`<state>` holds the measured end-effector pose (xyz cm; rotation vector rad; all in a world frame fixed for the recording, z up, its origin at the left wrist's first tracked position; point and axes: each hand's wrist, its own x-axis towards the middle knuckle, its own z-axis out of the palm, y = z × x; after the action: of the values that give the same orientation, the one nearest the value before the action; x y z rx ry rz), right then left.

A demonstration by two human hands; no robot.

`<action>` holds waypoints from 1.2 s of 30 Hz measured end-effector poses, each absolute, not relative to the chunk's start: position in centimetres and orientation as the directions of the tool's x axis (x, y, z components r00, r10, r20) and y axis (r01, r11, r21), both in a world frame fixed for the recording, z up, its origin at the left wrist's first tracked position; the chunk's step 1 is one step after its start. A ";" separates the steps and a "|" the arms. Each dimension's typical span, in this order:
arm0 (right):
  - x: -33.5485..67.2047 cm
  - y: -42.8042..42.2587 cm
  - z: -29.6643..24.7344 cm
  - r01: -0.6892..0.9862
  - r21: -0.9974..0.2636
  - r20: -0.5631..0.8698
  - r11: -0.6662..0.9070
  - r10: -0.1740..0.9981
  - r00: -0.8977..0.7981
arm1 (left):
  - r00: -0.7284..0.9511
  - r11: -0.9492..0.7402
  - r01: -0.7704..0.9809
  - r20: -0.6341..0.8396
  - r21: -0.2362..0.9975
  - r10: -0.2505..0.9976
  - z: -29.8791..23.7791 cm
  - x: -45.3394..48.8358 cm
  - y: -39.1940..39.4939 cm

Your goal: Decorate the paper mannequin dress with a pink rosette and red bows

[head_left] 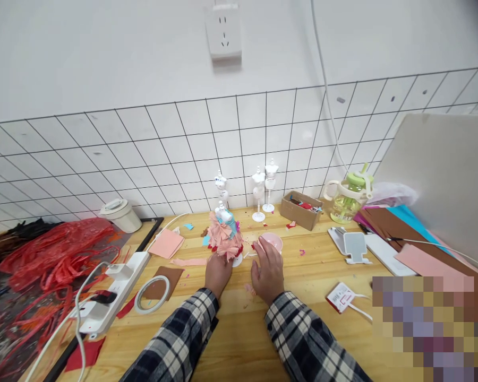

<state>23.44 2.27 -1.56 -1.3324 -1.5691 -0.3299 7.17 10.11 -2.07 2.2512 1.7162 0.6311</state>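
A small white mannequin dressed in a pink and blue paper skirt (224, 237) stands on the wooden table (310, 276). My left hand (217, 274) lies just below it, its curled fingers touching the skirt's lower edge. My right hand (267, 269) rests on the table to the right, fingers loosely stretched toward a small pink bowl (273, 242). Whether either hand pinches anything is hidden.
Three bare white mannequins (263, 192) stand by the tiled wall. A cardboard box (301, 210), a green-lidded cup (348, 199), coloured paper sheets (398, 228), a tape roll (153, 294), a white power strip (111, 292), red plastic strips (51, 254) and a tag (340, 297) lie around.
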 end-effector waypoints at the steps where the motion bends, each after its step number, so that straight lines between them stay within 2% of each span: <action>1: 23.3 2.1 -1.6 0.869 -0.352 0.823 0.349 0.558 0.110 | 0.226 -0.290 0.855 0.193 0.430 0.955 -2.1 7.2 10.0; 4: 23.0 1.7 -1.8 0.905 -0.294 0.842 0.307 0.531 0.093 | 0.252 -0.312 0.857 0.196 0.409 0.948 -2.1 7.2 9.9; 8: 22.8 1.3 -2.0 0.925 -0.260 0.828 0.277 0.556 0.066 | 0.251 -0.313 0.858 0.201 0.408 0.947 -2.1 7.3 9.8; 15: 22.5 1.1 -1.4 0.916 -0.267 0.760 0.299 0.650 0.009 | 0.268 -0.338 0.839 0.218 0.427 0.938 -1.9 7.3 9.5; 21: 22.3 0.7 -1.2 0.861 -0.255 0.840 0.439 0.541 -0.028 | 0.260 -0.339 0.817 0.228 0.465 0.938 -2.4 7.1 9.6; 24: 22.3 0.9 -1.3 0.846 -0.295 0.852 0.444 0.523 0.023 | 0.208 -0.297 0.814 0.227 0.499 0.951 -2.6 7.1 9.8; 29: 22.7 1.7 -1.3 0.836 -0.395 0.777 0.382 0.625 0.082 | 0.114 -0.209 0.805 0.201 0.555 0.973 -2.8 7.1 10.4; 33: 22.9 1.9 -1.5 0.783 -0.442 0.748 0.438 0.662 0.052 | 0.000 -0.071 0.821 0.124 0.566 0.992 -3.0 6.9 10.6; 36: 23.0 1.9 -1.8 0.749 -0.458 0.752 0.479 0.658 0.039 | -0.018 -0.043 0.821 0.101 0.569 0.995 -3.1 6.8 10.6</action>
<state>23.02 1.91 -1.77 -1.2243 -1.6656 -0.1072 6.77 10.61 -3.11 1.9218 1.8959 0.7004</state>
